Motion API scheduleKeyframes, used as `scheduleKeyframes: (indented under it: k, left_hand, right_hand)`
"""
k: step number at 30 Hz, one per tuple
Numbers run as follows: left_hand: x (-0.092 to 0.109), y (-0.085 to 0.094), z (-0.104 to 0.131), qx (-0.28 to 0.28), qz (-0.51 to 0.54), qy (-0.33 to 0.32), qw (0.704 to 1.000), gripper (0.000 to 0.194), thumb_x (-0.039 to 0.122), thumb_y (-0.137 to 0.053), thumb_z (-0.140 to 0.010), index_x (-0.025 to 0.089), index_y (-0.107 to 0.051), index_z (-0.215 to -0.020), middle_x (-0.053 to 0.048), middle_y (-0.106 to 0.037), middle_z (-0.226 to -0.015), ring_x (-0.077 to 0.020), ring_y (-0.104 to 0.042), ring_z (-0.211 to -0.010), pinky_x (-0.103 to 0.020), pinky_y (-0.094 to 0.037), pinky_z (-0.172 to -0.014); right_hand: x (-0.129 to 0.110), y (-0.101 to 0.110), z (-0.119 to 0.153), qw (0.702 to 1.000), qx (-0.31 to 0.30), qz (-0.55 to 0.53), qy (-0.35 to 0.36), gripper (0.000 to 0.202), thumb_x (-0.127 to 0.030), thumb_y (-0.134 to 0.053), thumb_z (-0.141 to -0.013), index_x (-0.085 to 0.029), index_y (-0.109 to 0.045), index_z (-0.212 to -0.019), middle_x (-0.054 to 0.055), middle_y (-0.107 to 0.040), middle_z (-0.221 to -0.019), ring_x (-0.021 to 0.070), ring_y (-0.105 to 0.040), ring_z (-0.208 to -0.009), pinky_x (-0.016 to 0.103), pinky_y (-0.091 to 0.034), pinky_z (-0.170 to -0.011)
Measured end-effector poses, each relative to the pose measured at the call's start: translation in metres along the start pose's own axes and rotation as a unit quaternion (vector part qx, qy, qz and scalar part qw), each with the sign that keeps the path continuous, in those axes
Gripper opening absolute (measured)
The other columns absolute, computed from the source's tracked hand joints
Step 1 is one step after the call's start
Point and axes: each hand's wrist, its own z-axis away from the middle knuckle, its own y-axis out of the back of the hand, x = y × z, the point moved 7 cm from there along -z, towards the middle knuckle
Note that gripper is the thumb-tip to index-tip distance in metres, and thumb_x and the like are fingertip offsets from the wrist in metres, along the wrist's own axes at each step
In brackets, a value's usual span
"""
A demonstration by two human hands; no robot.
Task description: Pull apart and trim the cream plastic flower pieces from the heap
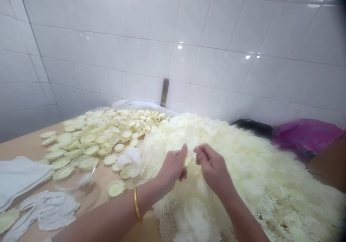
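My left hand (172,167) is closed, thumb up, around a small pale yellow piece (188,160), mostly hidden by the fingers. Just to its right, my right hand (214,168) has its thumb and forefinger pinched together; whatever sits between them is too small to see. Both hands hover over a large heap of thin, pale yellow, petal-edged discs (243,173). Left of the hands, many thicker, frilled yellow rounds (90,138) lie piled on the tan table. One such round (116,188) rests near my left forearm.
A clear plastic ring or lid (77,177) lies on the table (93,206) at left. Around it are a crumpled white cloth (51,209) and a folded white cloth (20,179). A purple bag (306,134) and a black item (254,126) stand by the tiled wall (102,54).
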Motion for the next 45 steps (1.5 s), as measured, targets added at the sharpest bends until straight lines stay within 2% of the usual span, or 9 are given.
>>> scheduleKeyframes:
  k: [8,11,17,22,26,31,35,39,45]
  left_hand:
    - [-0.008,0.001,0.0,-0.003,-0.003,0.048,0.999,0.058,0.073,-0.031,-0.065,0.017,-0.046,-0.06,0.004,-0.038,-0.035,-0.0098,-0.038,-0.032,-0.022,-0.029,-0.037]
    - [-0.007,-0.006,0.002,-0.051,0.018,0.052,0.997,0.059,0.072,-0.031,-0.067,0.016,-0.051,-0.067,0.001,-0.045,-0.041,-0.0124,-0.046,-0.038,-0.023,-0.035,-0.04]
    - [0.013,-0.018,0.011,-0.147,0.014,0.006,0.989,0.038,0.051,-0.056,-0.068,0.013,-0.05,-0.069,0.0,-0.051,-0.048,-0.0119,-0.053,-0.044,-0.022,-0.039,-0.044]
    - [0.017,-0.011,0.011,-0.116,0.029,0.022,0.993,0.045,0.039,-0.062,-0.068,0.012,-0.047,-0.101,-0.002,-0.057,-0.057,-0.0146,-0.058,-0.053,-0.024,-0.043,-0.05]
    - [0.018,-0.011,0.008,-0.11,0.039,-0.003,0.993,0.033,0.037,-0.061,-0.07,0.011,-0.054,-0.089,-0.008,-0.06,-0.075,-0.0149,-0.061,-0.06,-0.024,-0.045,-0.054]
    - [0.011,-0.015,0.009,-0.112,0.075,0.014,0.991,0.024,0.027,-0.058,-0.073,0.009,-0.052,-0.087,-0.009,-0.061,-0.06,-0.0144,-0.059,-0.053,-0.023,-0.044,-0.05]
    - [0.009,-0.017,0.01,-0.095,0.102,0.059,0.988,0.024,0.02,-0.057,-0.07,0.009,-0.049,-0.09,-0.007,-0.06,-0.053,-0.0123,-0.055,-0.044,-0.021,-0.04,-0.043]
    - [0.014,-0.021,0.01,-0.108,0.105,0.067,0.986,0.016,0.02,-0.056,-0.07,0.01,-0.052,-0.083,-0.004,-0.057,-0.049,-0.01,-0.052,-0.039,-0.018,-0.035,-0.038]
    - [0.01,-0.021,0.01,-0.127,0.114,0.12,0.978,0.009,0.017,-0.054,-0.068,0.012,-0.051,-0.074,-0.002,-0.056,-0.044,-0.0072,-0.044,-0.031,-0.016,-0.029,-0.032]
  right_hand:
    - [-0.004,-0.005,-0.001,0.998,-0.06,-0.002,0.015,0.014,-0.027,-0.052,-0.076,-0.016,-0.058,-0.081,0.004,-0.058,-0.074,0.0162,-0.053,-0.068,0.029,-0.042,-0.066]
    - [-0.006,-0.003,-0.001,0.998,-0.049,-0.018,0.022,0.013,-0.022,-0.048,-0.077,-0.017,-0.059,-0.073,0.003,-0.059,-0.072,0.016,-0.054,-0.068,0.028,-0.042,-0.066]
    - [0.0,0.006,-0.004,0.995,-0.031,-0.092,-0.013,0.014,-0.018,-0.046,-0.076,-0.016,-0.056,-0.065,0.0,-0.056,-0.062,0.0138,-0.051,-0.062,0.025,-0.04,-0.06]
    - [0.01,0.009,-0.008,0.984,-0.025,-0.167,-0.059,0.019,-0.028,-0.052,-0.075,-0.016,-0.051,-0.06,-0.002,-0.049,-0.058,0.0113,-0.044,-0.058,0.024,-0.037,-0.057]
    - [0.012,0.003,-0.008,0.975,-0.063,-0.197,-0.078,0.02,-0.031,-0.056,-0.072,-0.016,-0.052,-0.059,-0.002,-0.051,-0.056,0.0116,-0.046,-0.057,0.024,-0.037,-0.056]
    - [0.023,-0.003,-0.007,0.958,-0.023,-0.255,-0.126,0.025,-0.035,-0.059,-0.069,-0.016,-0.049,-0.055,-0.004,-0.046,-0.051,0.0096,-0.042,-0.05,0.023,-0.036,-0.051]
    - [0.032,-0.003,-0.004,0.967,0.053,-0.208,-0.136,0.026,-0.036,-0.054,-0.072,-0.017,-0.045,-0.057,-0.005,-0.042,-0.05,0.0086,-0.037,-0.047,0.022,-0.032,-0.047]
    - [0.027,0.004,0.0,0.985,0.121,-0.077,-0.095,0.022,-0.032,-0.046,-0.078,-0.018,-0.044,-0.061,-0.004,-0.044,-0.053,0.0102,-0.038,-0.05,0.023,-0.032,-0.049]
    - [0.022,0.008,-0.002,0.991,0.118,-0.006,-0.066,0.022,-0.029,-0.042,-0.079,-0.019,-0.04,-0.06,-0.005,-0.041,-0.052,0.0103,-0.037,-0.049,0.022,-0.031,-0.048]
